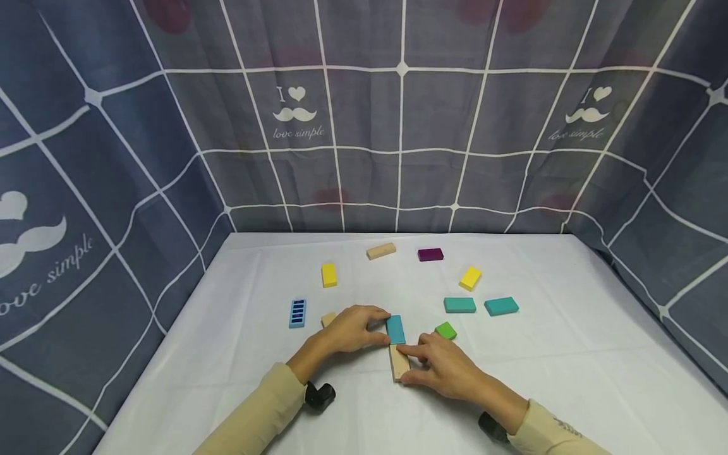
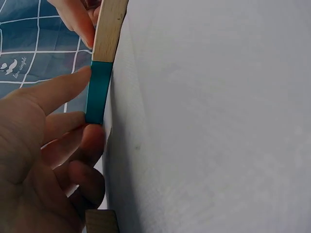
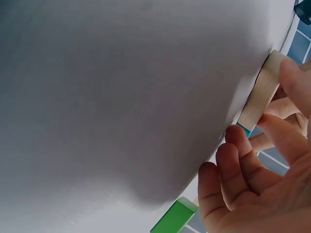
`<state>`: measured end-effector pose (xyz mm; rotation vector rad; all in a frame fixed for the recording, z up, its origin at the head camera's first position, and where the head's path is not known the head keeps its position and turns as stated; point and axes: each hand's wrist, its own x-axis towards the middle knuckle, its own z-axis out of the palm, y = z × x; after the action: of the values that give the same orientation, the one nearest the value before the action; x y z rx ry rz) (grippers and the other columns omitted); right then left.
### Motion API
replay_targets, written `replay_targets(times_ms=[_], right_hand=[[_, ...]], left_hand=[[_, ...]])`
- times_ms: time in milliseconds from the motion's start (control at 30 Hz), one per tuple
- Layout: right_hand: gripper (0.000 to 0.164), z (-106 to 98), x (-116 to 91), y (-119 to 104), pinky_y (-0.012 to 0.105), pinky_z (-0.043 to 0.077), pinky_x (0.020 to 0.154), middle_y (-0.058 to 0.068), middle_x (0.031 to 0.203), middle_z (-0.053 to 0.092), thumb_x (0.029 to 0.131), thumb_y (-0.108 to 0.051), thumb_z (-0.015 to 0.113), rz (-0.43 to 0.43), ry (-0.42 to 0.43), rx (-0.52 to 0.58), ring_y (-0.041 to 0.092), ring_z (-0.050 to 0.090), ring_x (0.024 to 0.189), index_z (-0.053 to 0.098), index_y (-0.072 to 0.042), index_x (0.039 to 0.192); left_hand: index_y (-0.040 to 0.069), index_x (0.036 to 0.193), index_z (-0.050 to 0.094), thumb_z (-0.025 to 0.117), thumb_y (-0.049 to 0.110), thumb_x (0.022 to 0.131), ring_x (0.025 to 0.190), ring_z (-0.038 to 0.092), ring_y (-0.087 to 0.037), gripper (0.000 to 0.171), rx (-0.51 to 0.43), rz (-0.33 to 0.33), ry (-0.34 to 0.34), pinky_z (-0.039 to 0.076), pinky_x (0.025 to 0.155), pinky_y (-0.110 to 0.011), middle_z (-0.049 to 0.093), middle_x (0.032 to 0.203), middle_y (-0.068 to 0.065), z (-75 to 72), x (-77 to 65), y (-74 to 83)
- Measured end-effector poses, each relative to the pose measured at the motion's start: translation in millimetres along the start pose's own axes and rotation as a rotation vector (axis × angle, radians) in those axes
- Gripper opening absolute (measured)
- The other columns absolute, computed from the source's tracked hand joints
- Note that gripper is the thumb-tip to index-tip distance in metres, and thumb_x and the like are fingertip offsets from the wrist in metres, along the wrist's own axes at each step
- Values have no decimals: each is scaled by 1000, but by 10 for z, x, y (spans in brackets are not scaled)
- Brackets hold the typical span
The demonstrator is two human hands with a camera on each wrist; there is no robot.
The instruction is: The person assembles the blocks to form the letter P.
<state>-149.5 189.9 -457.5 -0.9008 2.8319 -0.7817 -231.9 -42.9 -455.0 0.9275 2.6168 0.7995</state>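
Observation:
A blue block (image 1: 395, 329) and a plain wooden block (image 1: 399, 363) lie end to end on the white table, forming one line. My left hand (image 1: 355, 328) holds the blue block, thumb near the joint and fingers at its far end. At the near end of the line, my right hand (image 1: 443, 366) grips the wooden block, with the index finger by the joint and the thumb by its near end. In the left wrist view, the blue block (image 2: 99, 92) meets the wooden block (image 2: 110, 31). The right wrist view shows the wooden block (image 3: 262, 91) beside the thumb.
Beside the right hand lies a green block (image 1: 446, 330); a wooden block (image 1: 328, 319) sits partly behind the left. Further out are teal blocks (image 1: 459, 305), yellow blocks (image 1: 328, 275), a purple block (image 1: 430, 254), a wooden block (image 1: 381, 251) and a blue block with dark markings (image 1: 297, 313).

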Motion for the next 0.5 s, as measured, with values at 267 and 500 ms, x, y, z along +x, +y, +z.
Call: replay_targets(times_ms=[267, 500], right_hand=[[51, 7, -9, 21, 21, 35, 57, -11, 76, 45, 94, -46, 64, -12, 25, 5, 3, 39, 66, 65, -14, 133], [60, 1, 9, 18, 21, 35, 57, -10, 76, 44, 95, -44, 63, -19, 24, 12, 4, 38, 67, 57, -4, 139]], left_hand=[[11, 131, 65, 71, 38, 91, 126, 54, -19, 49, -17, -14, 19, 42, 105, -38, 64, 130, 1, 34, 37, -1], [9, 128, 66, 75, 35, 89, 126, 54, -22, 48, -40, -17, 32, 42, 105, -42, 65, 128, -2, 39, 57, 3]])
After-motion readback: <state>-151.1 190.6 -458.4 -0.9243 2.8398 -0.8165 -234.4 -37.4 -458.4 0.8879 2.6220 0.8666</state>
